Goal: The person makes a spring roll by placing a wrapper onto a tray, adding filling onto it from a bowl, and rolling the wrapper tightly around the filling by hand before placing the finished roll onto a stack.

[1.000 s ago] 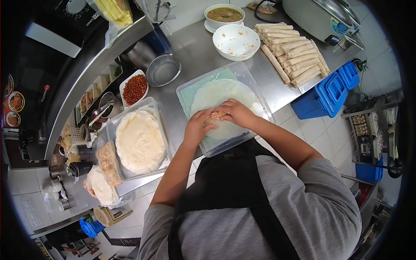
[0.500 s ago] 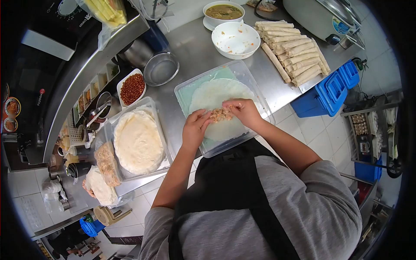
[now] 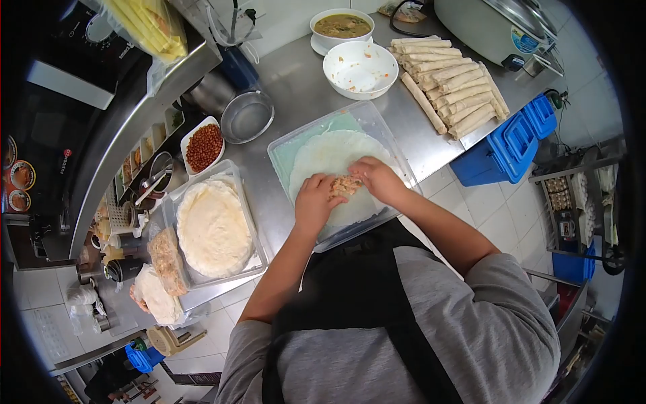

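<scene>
A thin, pale round spring roll wrapper [image 3: 326,151] lies flat on a pale green sheet [image 3: 286,161] over a clear plastic lid or tray [image 3: 402,158]. Near the wrapper's middle sits a lump of orange-brown filling [image 3: 344,187]. From the left, my left hand [image 3: 315,200] presses its curled fingers against the filling. My right hand [image 3: 377,179] pinches the other end, its fingertips bent down and partly hidden. Beyond the tray rests a pile of rolled spring rolls [image 3: 457,87].
A white bowl with food scraps [image 3: 360,69] and a soup bowl [image 3: 343,25] stand behind. To my left are a container of stacked wrappers [image 3: 214,229], a bag of filling [image 3: 166,261], a dish of peanuts [image 3: 204,147] and a metal bowl [image 3: 247,117]. The counter edge [image 3: 441,161] runs close on my right.
My left hand has moved slightly right and closed in more around the filling, which is gathered into a shorter lump. My right hand has shifted a little. The whole view has tilted slightly.
</scene>
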A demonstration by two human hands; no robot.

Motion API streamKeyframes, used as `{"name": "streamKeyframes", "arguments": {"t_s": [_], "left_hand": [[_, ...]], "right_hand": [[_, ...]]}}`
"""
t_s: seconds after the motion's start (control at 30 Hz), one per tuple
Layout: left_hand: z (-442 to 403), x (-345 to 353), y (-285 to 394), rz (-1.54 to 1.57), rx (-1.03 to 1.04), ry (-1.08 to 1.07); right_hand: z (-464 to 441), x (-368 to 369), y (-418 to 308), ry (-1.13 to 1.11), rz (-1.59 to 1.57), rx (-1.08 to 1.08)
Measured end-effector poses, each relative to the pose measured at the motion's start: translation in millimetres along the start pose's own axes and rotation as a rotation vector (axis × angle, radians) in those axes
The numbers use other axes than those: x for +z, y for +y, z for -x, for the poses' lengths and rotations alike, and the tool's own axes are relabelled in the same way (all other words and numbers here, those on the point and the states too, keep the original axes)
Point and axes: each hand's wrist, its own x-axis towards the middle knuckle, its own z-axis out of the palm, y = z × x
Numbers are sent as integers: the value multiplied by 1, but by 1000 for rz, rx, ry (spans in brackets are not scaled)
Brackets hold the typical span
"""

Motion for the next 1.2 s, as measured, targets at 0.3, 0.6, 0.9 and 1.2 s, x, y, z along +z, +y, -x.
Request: {"name": "streamKeyframes", "arguments": {"t_s": [0.3, 0.6, 0.9, 1.2], "left_hand": [[3, -4, 0, -7, 55, -12], [30, -1, -9, 82, -61, 189], [32, -2, -10, 134, -372, 356], [31, 0, -10, 157, -448, 302]], "right_hand": [[-13, -13, -25, 15, -213, 49], [-169, -101, 71, 207, -610, 369], [-278, -50, 198, -111, 347, 268], [-266, -92, 138, -927, 242, -92]]}}
